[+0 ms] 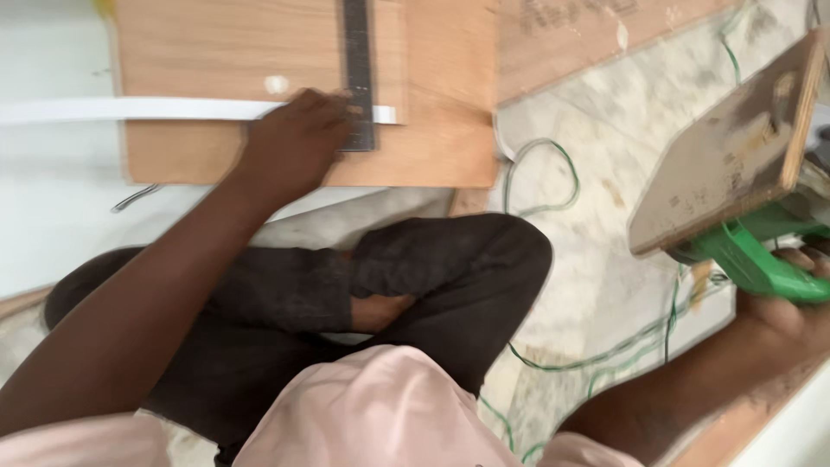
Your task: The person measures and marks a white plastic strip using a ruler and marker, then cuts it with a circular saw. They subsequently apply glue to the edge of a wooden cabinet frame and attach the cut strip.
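The left hand [298,138] presses flat, fingers spread, on a dark metal ruler [357,73] and a white strip [130,109] lying across a wooden board [432,130]. The right hand [791,303] has its grip closed around the green handle of a power tool [752,255] with a wooden base plate, held above the floor [596,251], where green cable [540,177] trails.

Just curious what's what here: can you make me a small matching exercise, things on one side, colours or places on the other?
Things:
1. ruler
2. power tool
3. strip
4. cable

Descriptions:
A. white, lying across the wooden board
B. green, looped on the floor
C. dark, under the left hand
D. green body, gripped by the right hand

Pairs: 1-C, 2-D, 3-A, 4-B
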